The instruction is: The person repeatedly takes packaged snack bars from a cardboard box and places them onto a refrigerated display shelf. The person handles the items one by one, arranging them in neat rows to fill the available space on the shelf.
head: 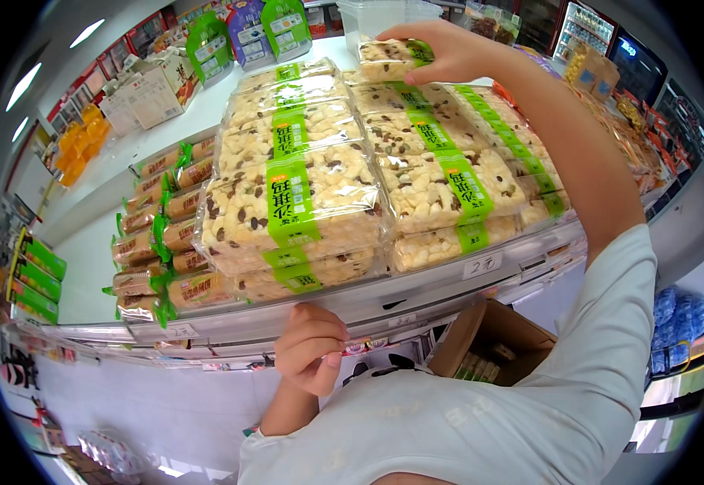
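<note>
My right hand (453, 51) grips a clear-wrapped sachima (puffed rice-style cake) pack (383, 59) with a green label band, at the back of the middle stack. Below that pack, more sachima packs (449, 182) lie in overlapping rows. To their left rises another stack of sachima packs (343, 188), studded with raisins and seeds. My left hand (310, 348) is loosely curled just before the shelf's front edge (352, 293), with nothing seen in it. A third row of sachima packs (512, 130) sits partly behind my right forearm.
Wrapped rolls (191, 242) with green ends are stacked left of the sachima. Behind stand green and purple pouches (249, 33), a white carton (146, 94) and a clear plastic bin (382, 15). Below the shelf, an open cardboard box (458, 339) holds more packs. Handwritten price tags line the edge.
</note>
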`<act>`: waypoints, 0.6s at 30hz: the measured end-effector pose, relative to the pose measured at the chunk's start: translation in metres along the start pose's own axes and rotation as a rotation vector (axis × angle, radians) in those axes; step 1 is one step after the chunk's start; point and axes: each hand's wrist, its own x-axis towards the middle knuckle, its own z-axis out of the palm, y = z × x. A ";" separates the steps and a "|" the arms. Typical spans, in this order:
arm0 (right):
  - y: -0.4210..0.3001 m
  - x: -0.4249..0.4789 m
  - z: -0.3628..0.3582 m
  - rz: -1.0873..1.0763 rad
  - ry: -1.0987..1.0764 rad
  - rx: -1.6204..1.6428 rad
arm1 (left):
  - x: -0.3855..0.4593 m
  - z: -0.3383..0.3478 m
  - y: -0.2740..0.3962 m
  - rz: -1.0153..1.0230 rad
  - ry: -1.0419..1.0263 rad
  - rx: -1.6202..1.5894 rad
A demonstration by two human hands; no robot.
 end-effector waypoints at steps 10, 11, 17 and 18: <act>0.029 0.057 0.039 0.058 -0.210 0.161 | 0.000 -0.009 0.001 -0.034 -0.044 -0.049; 0.031 0.060 0.039 0.064 -0.232 0.173 | 0.000 -0.010 0.001 -0.033 -0.052 -0.049; 0.002 0.034 0.022 0.074 -0.104 0.170 | -0.001 -0.008 0.001 -0.017 -0.050 -0.002; -0.009 0.023 0.008 0.086 -0.077 0.193 | 0.000 -0.005 0.000 -0.013 -0.052 0.007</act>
